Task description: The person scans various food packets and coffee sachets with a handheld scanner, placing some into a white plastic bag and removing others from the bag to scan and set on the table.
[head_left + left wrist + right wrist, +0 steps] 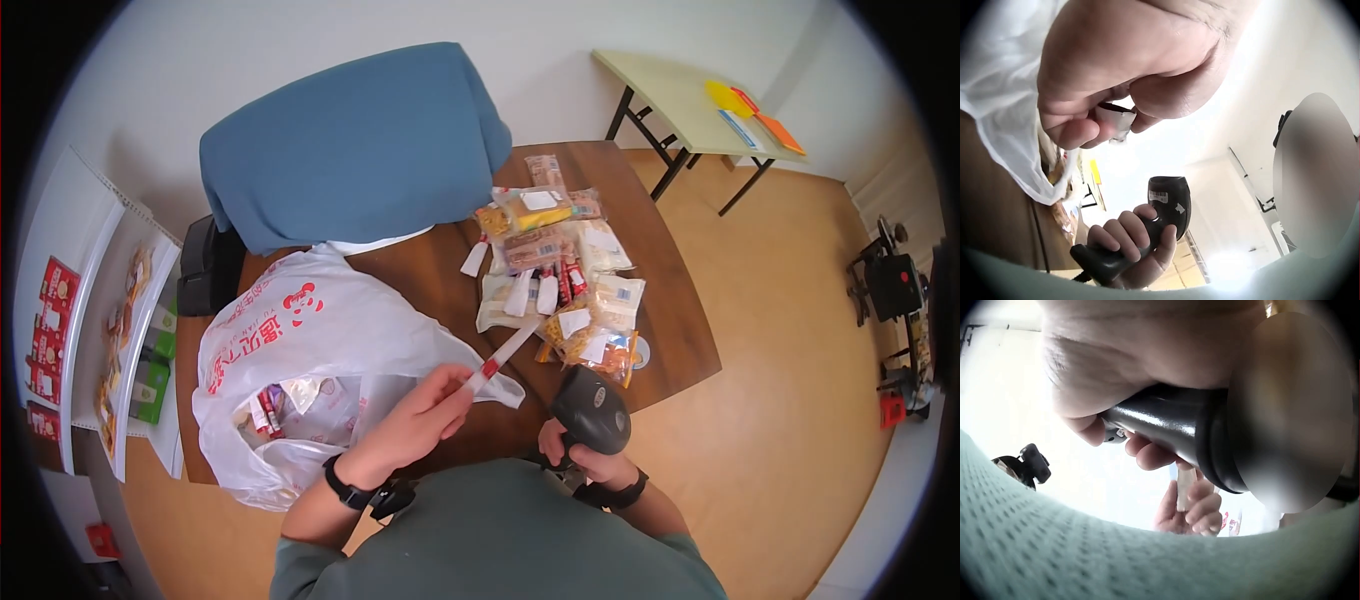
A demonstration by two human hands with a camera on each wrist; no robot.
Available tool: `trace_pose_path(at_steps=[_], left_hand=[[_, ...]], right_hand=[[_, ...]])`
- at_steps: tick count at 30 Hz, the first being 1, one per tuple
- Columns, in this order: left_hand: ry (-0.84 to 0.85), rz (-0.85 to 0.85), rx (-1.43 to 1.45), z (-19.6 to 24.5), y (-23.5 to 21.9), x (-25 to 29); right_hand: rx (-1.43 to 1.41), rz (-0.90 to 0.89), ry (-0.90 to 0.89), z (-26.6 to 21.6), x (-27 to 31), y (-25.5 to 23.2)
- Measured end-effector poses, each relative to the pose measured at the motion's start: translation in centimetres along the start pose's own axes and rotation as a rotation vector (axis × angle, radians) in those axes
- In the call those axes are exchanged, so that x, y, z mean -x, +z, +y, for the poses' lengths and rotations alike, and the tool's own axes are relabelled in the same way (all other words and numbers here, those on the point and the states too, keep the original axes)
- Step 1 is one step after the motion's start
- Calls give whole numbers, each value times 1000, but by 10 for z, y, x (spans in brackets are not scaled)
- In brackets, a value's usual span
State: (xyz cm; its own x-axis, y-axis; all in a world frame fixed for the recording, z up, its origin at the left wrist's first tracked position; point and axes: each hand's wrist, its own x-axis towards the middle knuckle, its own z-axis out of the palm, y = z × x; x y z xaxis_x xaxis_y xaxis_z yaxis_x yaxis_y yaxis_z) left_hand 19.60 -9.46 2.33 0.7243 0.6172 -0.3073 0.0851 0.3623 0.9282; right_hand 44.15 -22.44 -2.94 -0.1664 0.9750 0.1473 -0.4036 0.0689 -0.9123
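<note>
My left hand (425, 420) pinches a slim white and red packet (508, 350) between thumb and fingers, its far end pointing up and right toward the pile. The left wrist view shows the packet's near end (1117, 119) between the fingertips of that hand (1141, 62). My right hand (590, 455) grips a black handheld scanner (592, 408) by its handle; the fingers curled round it show in the left wrist view, below the scanner head (1169, 197). Several wrapped snacks (540, 245) lie heaped beyond both hands, with similar slim packets (547, 292) among them.
A white plastic bag (330, 330) with red print stands at the left, open, with packets inside. Behind it a blue cloth (350, 140) covers a bulky object. Shelves (120, 330) stand at the far left, and a second table (680, 95) at the back right.
</note>
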Motion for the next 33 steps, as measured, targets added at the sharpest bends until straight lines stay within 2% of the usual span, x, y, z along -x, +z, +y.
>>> trace_pose_path(at_steps=[4,6,7,8,10,11,12,14,15,16,19,22,24,26,28,30,31,32,33], left_hand=[[26,-61,55,13,22,-61],[190,112,-44,7,28,-80],[351,268,-149,4,31,-80],[350,269,-149,1,30,-74],[558,394,-347,5,22,-49],[618,409,-347,4,14,-35],[604,443,-359,-3,5,-18],[645,627,-482,-18,-10,20],[752,767,-501,-31,-16,29],[731,812,-520,-42,-24,42],[557,1135,-219,-71,-46,69],[458,1264,-149,-96,-83,93],[432,1290,-39,-108,-105,103],[325,1297,225,-104,-115,107],[316,1324,267,-100,-120,99],[156,1286,127,-94,-119,95],[104,1263,-66,-105,-131,93],[104,1266,-53,-108,-138,94],[54,1278,-379,-107,-142,93]], right_hand=[[-31,74,-33,-11,2,2],[-49,85,-55,-11,2,-1],[-47,85,-56,-12,3,-2],[-41,69,-48,-13,4,-3],[-49,41,-23,-12,7,-5],[-50,31,7,-11,8,-8],[-57,12,39,-8,8,-10],[-22,20,80,-6,4,-8],[-43,23,54,-1,1,-7],[-63,30,28,4,-3,-5],[-77,-19,36,6,-16,3],[-102,-88,48,7,-28,10],[-72,-119,68,8,-34,14],[-39,-151,93,7,-37,19],[-47,-128,74,7,-39,25],[-44,-125,82,5,-37,28],[-50,-107,83,5,-37,29],[-41,-112,89,5,-36,28],[-28,-151,101,5,-36,25]])
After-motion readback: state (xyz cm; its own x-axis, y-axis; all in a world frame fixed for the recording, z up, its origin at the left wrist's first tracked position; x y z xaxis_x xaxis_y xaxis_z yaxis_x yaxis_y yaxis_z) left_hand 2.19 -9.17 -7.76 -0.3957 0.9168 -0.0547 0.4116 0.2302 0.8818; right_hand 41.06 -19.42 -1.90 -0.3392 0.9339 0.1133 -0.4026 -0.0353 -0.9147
